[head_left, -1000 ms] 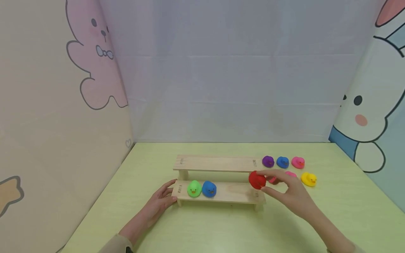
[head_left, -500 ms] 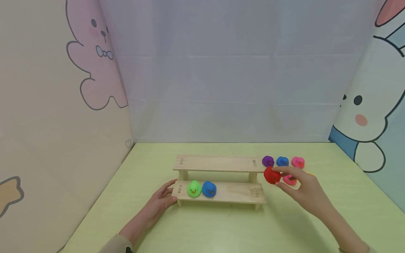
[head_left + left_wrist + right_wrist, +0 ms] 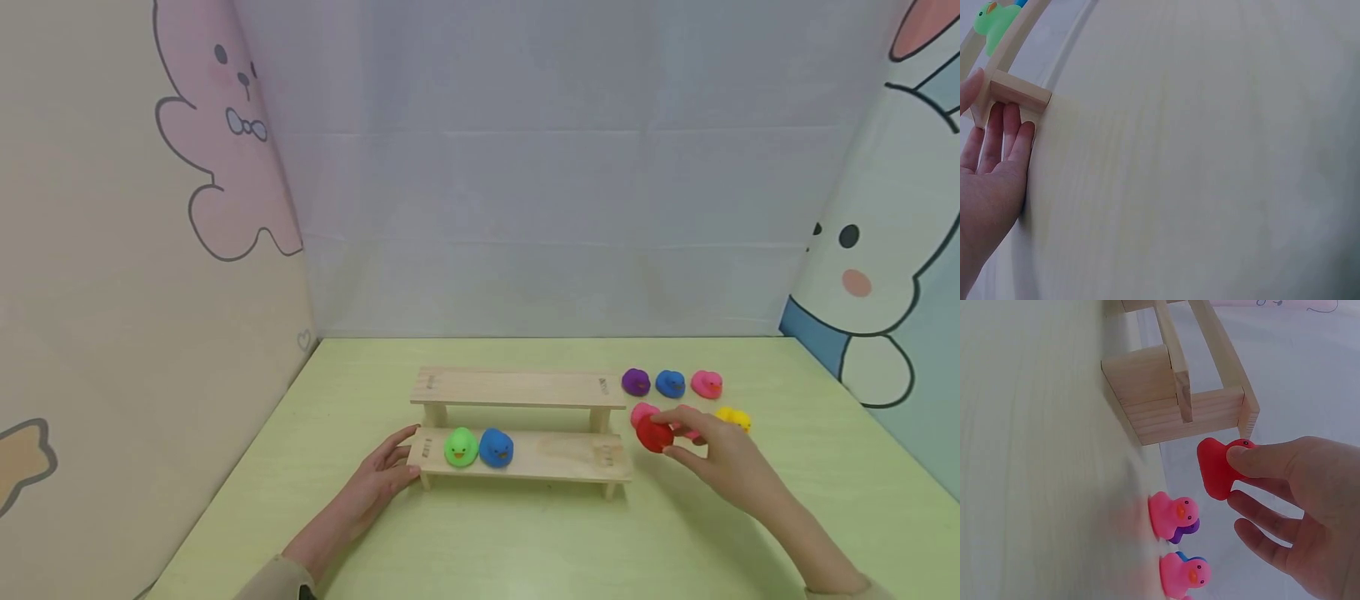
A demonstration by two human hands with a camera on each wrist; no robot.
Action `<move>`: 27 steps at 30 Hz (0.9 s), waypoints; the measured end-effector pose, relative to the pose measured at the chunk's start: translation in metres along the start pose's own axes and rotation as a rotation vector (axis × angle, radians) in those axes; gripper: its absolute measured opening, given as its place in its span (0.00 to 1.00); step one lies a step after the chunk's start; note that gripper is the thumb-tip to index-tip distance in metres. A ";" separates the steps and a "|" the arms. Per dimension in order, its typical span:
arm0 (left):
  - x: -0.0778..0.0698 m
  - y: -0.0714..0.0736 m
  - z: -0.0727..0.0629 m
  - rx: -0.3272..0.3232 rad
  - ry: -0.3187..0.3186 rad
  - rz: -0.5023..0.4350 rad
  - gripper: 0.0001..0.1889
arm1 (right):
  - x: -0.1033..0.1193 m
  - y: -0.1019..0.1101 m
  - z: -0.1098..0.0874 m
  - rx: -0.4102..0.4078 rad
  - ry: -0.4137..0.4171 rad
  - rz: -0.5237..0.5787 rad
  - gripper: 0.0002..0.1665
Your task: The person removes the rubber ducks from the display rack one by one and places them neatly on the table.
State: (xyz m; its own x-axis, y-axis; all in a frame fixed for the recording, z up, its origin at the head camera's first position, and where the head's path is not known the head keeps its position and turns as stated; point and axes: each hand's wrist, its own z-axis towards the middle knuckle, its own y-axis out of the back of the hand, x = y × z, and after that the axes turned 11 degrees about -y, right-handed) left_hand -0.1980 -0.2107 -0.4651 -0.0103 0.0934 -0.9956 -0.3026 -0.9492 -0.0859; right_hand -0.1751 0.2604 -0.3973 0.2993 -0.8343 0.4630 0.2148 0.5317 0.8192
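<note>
My right hand [image 3: 723, 450] pinches a red rubber duck [image 3: 655, 433] between thumb and fingers, above the table to the right of a two-step wooden shelf [image 3: 558, 454]. In the right wrist view the thumb presses on the red duck [image 3: 1215, 469] near its head, and the duck is tilted. My left hand [image 3: 382, 471] grips the left end of the shelf's lower step, thumb on one side and fingers on the other, as the left wrist view shows. On that step sit a green duck [image 3: 461, 448] and a blue duck [image 3: 496, 448], side by side.
Behind my right hand, a purple duck [image 3: 636, 382], a second blue duck [image 3: 671, 384] and a pink duck [image 3: 707, 384] form a back row. Nearer are a partly covered pink duck [image 3: 643, 412] and a yellow duck [image 3: 733, 419]. A pale curtain [image 3: 480, 208] stands behind the table.
My right hand has carried the red duck from over the lower step's right end out to the right, then slightly lower. The left hand has stayed at the shelf's end.
</note>
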 end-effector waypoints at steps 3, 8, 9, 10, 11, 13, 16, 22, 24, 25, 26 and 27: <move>0.000 0.000 0.000 -0.002 0.000 -0.008 0.35 | -0.005 -0.003 -0.001 0.051 -0.045 0.006 0.24; -0.001 -0.001 0.000 -0.003 0.006 -0.020 0.34 | -0.014 -0.008 -0.001 0.147 -0.138 0.005 0.23; -0.001 -0.001 0.000 -0.002 0.006 -0.020 0.34 | -0.015 -0.009 -0.002 0.161 -0.146 0.006 0.23; -0.001 -0.001 0.000 -0.002 0.008 -0.024 0.34 | -0.017 -0.010 -0.002 0.174 -0.155 0.006 0.23; -0.001 0.000 0.000 -0.001 0.008 -0.024 0.34 | -0.018 -0.011 -0.002 0.186 -0.157 0.007 0.22; 0.000 0.000 0.000 -0.002 0.008 -0.027 0.34 | -0.020 -0.012 -0.002 0.212 -0.166 0.015 0.22; 0.000 0.000 0.000 -0.002 0.008 -0.028 0.34 | -0.023 -0.013 -0.002 0.254 -0.188 0.032 0.21; 0.000 0.000 0.000 -0.003 0.011 -0.028 0.34 | -0.026 -0.015 -0.003 0.319 -0.210 0.049 0.20; -0.001 0.000 0.000 -0.006 0.012 -0.028 0.34 | -0.027 -0.016 -0.003 0.330 -0.211 0.054 0.20; -0.001 0.000 0.000 -0.009 0.014 -0.029 0.34 | -0.027 -0.016 -0.003 0.335 -0.212 0.055 0.19; -0.001 0.000 0.000 -0.012 0.015 -0.029 0.34 | -0.028 -0.016 -0.003 0.339 -0.215 0.057 0.19; -0.001 0.000 0.000 -0.012 0.015 -0.028 0.34 | -0.028 -0.016 -0.003 0.342 -0.218 0.058 0.19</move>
State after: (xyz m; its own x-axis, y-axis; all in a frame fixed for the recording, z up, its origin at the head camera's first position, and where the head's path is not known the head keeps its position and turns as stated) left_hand -0.1980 -0.2110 -0.4646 0.0121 0.1158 -0.9932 -0.2911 -0.9498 -0.1143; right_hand -0.1845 0.2757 -0.4247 0.0899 -0.8351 0.5427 -0.1289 0.5306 0.8378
